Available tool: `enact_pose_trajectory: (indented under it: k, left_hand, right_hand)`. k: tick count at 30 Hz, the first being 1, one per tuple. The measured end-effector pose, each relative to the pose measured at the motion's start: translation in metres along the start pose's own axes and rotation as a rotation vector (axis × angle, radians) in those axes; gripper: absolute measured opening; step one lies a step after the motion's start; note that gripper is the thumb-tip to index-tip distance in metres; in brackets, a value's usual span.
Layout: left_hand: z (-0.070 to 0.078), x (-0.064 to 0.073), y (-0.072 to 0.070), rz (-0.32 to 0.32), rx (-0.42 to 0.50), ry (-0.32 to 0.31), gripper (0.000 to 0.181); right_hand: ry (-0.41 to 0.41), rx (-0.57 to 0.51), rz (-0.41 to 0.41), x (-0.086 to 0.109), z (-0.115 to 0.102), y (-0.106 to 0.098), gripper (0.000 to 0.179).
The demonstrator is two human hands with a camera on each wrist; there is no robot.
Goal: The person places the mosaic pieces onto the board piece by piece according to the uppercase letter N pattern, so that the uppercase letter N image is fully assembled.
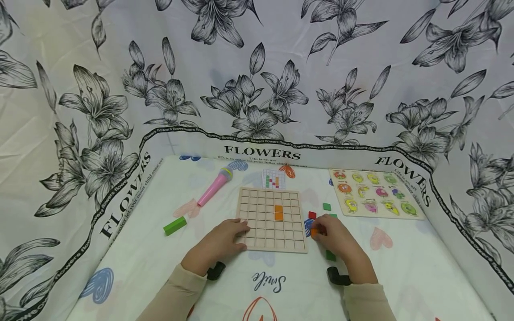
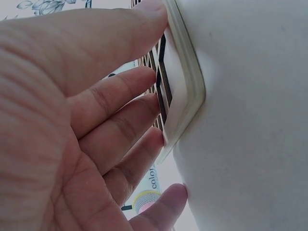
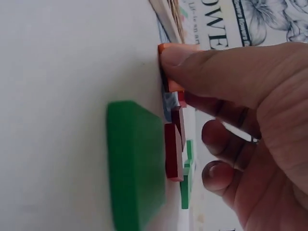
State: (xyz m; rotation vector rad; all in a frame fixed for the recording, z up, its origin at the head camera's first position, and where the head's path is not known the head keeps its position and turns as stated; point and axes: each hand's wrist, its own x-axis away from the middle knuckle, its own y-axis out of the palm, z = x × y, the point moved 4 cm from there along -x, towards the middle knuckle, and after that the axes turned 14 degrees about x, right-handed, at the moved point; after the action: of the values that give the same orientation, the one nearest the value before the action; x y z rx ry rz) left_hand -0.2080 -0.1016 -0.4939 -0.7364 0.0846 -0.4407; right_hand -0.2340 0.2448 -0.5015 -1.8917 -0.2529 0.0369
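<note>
A square wooden grid board [image 1: 257, 232] lies in the middle of the table, with two orange square tiles [image 1: 279, 213] one above the other in its cells. My left hand [image 1: 222, 240] rests at the board's left edge, fingers extended; in the left wrist view its thumb and fingertips touch the board. Right of the board, my right hand [image 1: 336, 234] pinches an orange square tile [image 3: 174, 85] between thumb and finger, low at the table surface. Around this hand lie a red tile [image 1: 312, 215], a green tile [image 1: 327, 207] and other red and green tiles, some partly hidden.
A small pattern card [image 1: 265, 174] lies behind the board. Left of it are a pink toy microphone [image 1: 213, 189] and a green block [image 1: 175, 226]. A fruit puzzle board [image 1: 377, 214] lies at back right. Flower-printed cloth [image 1: 257, 58] stands behind the table.
</note>
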Motion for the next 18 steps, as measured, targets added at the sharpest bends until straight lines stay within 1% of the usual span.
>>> enact_pose_trajectory:
  k: [5, 8, 12, 15, 18]
  left_hand:
    - [0.0, 0.0, 0.001, 0.001, -0.002, 0.005, 0.05]
    - [-0.001, -0.001, 0.001, 0.0, -0.005, 0.004, 0.05]
    - [-0.001, -0.001, 0.001, 0.002, -0.008, 0.015, 0.05]
    - [-0.001, -0.001, 0.001, 0.004, -0.013, 0.019, 0.05]
    - [-0.001, -0.001, 0.0, 0.005, -0.013, 0.019, 0.05]
  right_hand:
    - [0.042, -0.02, 0.041, 0.0, -0.001, 0.0, 0.014]
    - [0.037, -0.018, 0.083, -0.002, -0.009, -0.002, 0.011]
    - [-0.003, -0.055, 0.141, -0.009, -0.031, -0.003, 0.007]
    - [-0.007, -0.088, 0.148, -0.017, -0.049, -0.001, 0.009]
    - [-0.008, -0.081, 0.137, -0.027, -0.065, 0.003, 0.011]
